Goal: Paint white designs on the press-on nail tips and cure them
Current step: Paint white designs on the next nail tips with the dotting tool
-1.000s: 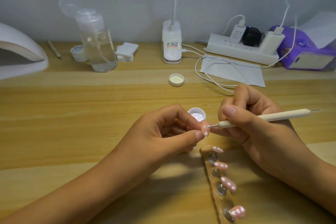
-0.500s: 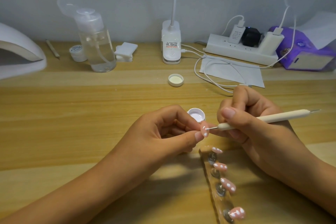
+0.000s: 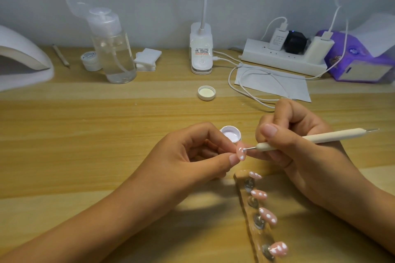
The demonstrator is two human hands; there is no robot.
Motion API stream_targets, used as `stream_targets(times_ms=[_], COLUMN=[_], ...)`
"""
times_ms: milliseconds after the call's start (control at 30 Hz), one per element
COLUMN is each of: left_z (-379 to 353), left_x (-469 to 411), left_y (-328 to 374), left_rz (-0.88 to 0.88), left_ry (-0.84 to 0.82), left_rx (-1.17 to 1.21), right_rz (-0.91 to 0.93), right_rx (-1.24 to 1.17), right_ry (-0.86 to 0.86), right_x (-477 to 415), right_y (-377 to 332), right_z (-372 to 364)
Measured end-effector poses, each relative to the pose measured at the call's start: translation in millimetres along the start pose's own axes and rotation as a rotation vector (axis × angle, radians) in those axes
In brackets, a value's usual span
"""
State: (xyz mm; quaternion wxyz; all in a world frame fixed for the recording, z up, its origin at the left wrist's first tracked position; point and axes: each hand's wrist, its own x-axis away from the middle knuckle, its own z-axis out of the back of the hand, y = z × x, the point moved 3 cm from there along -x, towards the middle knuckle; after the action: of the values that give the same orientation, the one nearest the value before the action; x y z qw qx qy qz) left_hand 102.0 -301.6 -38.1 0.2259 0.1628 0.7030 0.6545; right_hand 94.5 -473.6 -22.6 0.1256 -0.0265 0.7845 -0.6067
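A pale wooden worktop [image 3: 85, 134] ran beneath a grey wall. The left hand [image 3: 192, 156] pinched a pink nail tip [image 3: 241, 152] between thumb and forefinger, the tip standing at its 3 o'clock. The right hand [image 3: 299, 151] gripped a white dotting tool [image 3: 320, 137] pen-fashion, its metal point touching the tip from 3 o'clock. An open paint pot [image 3: 230, 133] sat just behind at 12 o'clock. Four dotted tips [image 3: 259, 194] lined a clear holder strip [image 3: 242, 186] toward 5 o'clock.
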Motion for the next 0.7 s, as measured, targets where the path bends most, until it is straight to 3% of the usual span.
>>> stream_targets(times_ms=[700], left_z=[0.9], left_x=[0.6], left_y=[-1.8], left_rz=[0.007], left_ry=[-0.004], left_rx=[0.000], right_rz=[0.005], right_rx=[0.030], right_ry=[-0.011], right_x=[0.5], right_y=[0.2], right_z=[0.3])
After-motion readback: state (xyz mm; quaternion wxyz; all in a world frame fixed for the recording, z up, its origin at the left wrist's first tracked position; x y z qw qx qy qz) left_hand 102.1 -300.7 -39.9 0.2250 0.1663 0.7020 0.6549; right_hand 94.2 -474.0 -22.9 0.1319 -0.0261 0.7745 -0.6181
